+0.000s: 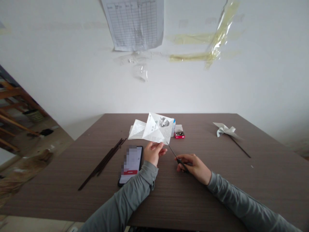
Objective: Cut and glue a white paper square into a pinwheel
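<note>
Between the thumb and fingers of my left hand [153, 153] is the lower edge of a square sheet of printed paper [156, 127], held up above the table. Diagonal creases cross the sheet. My right hand [194, 166] is closed around the dark handles of a pair of scissors [181, 163]. Their blades point up and left, with the tips at the sheet's lower right corner. Whether the blades have cut into the paper, I cannot tell. Behind the sheet lie more folded printed papers [137, 129].
A phone [131, 164] and several thin dark sticks [103, 162] lie left on the brown table [164, 199]. Behind the held sheet stand a small red box of metal pieces [179, 135] and a blue-capped container [173, 127]. A paper pinwheel [225, 130] on a stick lies right.
</note>
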`<state>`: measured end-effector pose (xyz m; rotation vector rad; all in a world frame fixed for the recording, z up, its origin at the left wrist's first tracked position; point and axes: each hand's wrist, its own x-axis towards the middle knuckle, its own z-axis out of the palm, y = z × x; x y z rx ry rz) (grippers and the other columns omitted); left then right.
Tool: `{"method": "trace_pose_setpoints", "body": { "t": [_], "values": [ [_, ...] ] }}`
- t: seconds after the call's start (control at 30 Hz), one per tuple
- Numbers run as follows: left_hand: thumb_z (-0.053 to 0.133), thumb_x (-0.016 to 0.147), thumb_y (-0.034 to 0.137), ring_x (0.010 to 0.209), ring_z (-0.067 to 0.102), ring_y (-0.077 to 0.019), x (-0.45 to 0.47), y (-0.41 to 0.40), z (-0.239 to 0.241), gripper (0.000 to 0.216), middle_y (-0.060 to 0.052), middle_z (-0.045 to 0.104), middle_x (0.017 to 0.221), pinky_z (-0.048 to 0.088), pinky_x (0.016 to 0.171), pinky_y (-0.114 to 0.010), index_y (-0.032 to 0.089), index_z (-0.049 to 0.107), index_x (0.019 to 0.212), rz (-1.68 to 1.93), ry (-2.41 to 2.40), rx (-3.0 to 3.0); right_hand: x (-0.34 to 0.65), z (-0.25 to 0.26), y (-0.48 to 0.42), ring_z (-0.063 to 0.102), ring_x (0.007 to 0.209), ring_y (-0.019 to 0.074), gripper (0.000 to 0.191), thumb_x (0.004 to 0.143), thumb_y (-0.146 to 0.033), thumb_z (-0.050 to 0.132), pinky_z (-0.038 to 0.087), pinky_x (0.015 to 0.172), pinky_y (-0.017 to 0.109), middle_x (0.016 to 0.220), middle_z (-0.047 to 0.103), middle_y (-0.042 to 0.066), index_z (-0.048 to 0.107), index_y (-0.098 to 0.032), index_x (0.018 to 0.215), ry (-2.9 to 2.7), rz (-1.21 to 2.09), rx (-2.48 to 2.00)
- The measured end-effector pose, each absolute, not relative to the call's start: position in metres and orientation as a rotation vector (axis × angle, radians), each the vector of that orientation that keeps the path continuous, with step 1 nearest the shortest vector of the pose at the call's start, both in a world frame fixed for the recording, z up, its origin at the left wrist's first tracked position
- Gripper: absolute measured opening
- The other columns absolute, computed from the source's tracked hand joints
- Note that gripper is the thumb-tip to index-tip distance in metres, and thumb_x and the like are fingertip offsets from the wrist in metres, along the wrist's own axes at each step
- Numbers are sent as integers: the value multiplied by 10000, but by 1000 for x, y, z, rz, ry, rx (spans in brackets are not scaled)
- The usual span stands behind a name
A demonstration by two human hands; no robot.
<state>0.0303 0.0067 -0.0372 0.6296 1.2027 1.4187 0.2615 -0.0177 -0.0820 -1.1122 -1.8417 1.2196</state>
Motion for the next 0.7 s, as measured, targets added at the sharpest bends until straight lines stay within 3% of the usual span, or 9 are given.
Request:
{"method": "trace_pose_setpoints", "body": {
  "t": [0.23, 0.43, 0.7],
  "values": [
    [1163, 804, 166, 641, 856, -189, 31, 7, -35, 472, -20, 909, 845, 667, 609, -252, 224, 697, 852, 1421, 1213, 639, 261, -78, -20, 784, 731, 298, 751, 1009, -916, 882, 685, 775, 444, 883, 952, 162, 941, -199, 1225, -1813, 1235, -1115],
    [1098, 872, 81, 604, 831, -159, 32, 5, -33, 476, -9, 894, 818, 626, 582, -221, 232, 652, 806, 1439, 1190, 618, 261, -76, -21, 802, 763, 297, 706, 1031, -858, 877, 692, 800, 435, 892, 951, 162, 944, -185, 1232, -1810, 1252, -1087],
    [1134, 846, 135, 621, 845, -180, 33, 6, -34, 476, -15, 904, 846, 662, 611, -247, 230, 668, 842, 1430, 1221, 610, 263, -82, -19, 803, 772, 265, 667, 1043, -853, 879, 687, 807, 406, 901, 959, 111, 933, -218, 1239, -1830, 1261, -1080]
  ]
}}
